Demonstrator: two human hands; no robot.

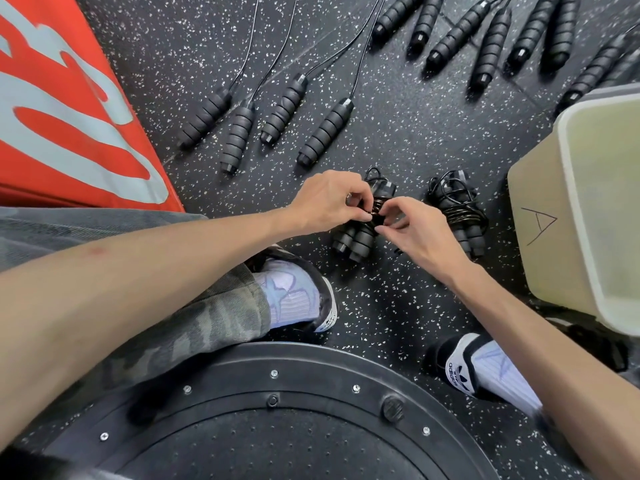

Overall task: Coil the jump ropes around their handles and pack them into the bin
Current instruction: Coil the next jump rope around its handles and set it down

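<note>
Speckled black floor (398,140) lies under your work. Your left hand (323,199) and right hand (412,225) both pinch the cord wound round the jump rope (360,233). Beside it lies a coiled rope (460,216), near the bin (568,209).

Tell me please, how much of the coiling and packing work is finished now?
Done: one coiled black jump rope bundle lies on the floor beside the translucent plastic bin. In hand: both hands, left and right, pinch the cord on a second black bundle. Left: many uncoiled black foam-handled ropes remain; no rope shows in the visible part of the bin.
</note>
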